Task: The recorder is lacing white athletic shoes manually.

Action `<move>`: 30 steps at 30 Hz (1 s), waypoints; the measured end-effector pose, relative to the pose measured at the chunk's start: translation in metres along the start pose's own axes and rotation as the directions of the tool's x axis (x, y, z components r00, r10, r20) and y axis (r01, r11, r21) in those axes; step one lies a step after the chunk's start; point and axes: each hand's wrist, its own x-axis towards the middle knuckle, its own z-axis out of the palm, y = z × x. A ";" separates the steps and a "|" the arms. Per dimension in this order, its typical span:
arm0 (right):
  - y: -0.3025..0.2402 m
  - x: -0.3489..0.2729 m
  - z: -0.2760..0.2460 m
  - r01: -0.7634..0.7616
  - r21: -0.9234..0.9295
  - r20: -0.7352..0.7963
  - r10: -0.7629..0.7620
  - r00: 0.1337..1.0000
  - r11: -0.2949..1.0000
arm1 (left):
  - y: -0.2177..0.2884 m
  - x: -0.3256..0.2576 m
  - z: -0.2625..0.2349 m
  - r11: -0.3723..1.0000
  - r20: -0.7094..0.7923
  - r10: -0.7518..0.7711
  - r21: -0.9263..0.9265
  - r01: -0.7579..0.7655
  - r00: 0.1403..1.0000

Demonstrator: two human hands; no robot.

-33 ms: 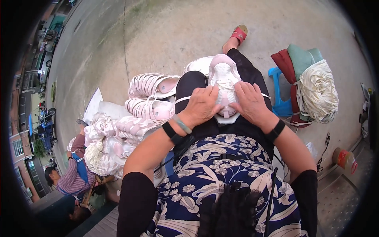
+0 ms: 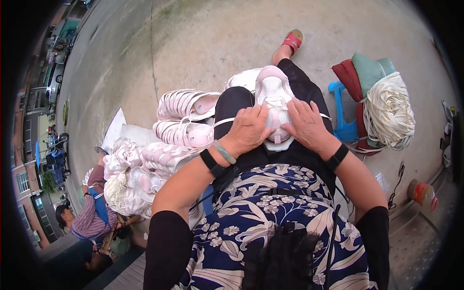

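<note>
A white and pale pink sneaker point(image 2: 272, 89) lies on my lap, toe pointing away from me. My left hand point(image 2: 249, 129) grips its left side near the heel. My right hand point(image 2: 307, 124) presses on its right side, fingers by the tongue. A white lace point(image 2: 224, 122) runs out from under my hands across both black-trousered thighs. I wear a black band and a green bangle on the left wrist, a black band on the right.
Two matching sneakers point(image 2: 186, 104) and a heap of more point(image 2: 140, 166) lie on the concrete at my left. At my right stand a blue stool point(image 2: 340, 123), a bundle of white cord point(image 2: 389, 111), cushions and a bottle point(image 2: 421, 192). Another person point(image 2: 89, 217) sits at the lower left.
</note>
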 end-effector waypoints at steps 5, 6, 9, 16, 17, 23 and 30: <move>0.008 0.001 0.014 -0.039 -0.035 0.065 0.042 0.997 0.999 | 0.004 0.010 0.006 1.000 -0.030 -0.019 -0.020 0.018 0.999; 0.009 0.001 0.015 -0.038 -0.036 0.065 0.040 0.997 0.999 | 0.001 0.012 0.006 1.000 -0.032 -0.019 -0.020 0.019 0.999; 0.010 0.006 0.003 -0.058 -0.060 0.102 0.064 0.993 0.997 | -0.007 0.016 0.006 1.000 -0.082 0.020 -0.006 -0.021 0.996; 0.024 0.033 -0.013 -0.297 0.386 0.223 0.224 0.949 0.873 | -0.022 0.011 -0.005 1.000 -0.052 0.009 0.025 -0.008 0.999; 0.027 0.034 -0.009 -0.165 0.436 0.050 0.159 0.986 0.885 | -0.021 0.012 -0.006 0.998 -0.048 0.016 0.057 -0.014 0.999; 0.032 0.024 -0.004 0.009 0.045 0.051 -0.011 0.999 0.999 | -0.025 0.007 -0.003 0.985 -0.017 0.088 0.152 -0.085 0.996; 0.037 0.000 0.006 0.019 0.003 0.013 -0.019 1.000 1.000 | -0.038 -0.002 0.003 0.996 0.008 0.003 0.088 -0.003 1.000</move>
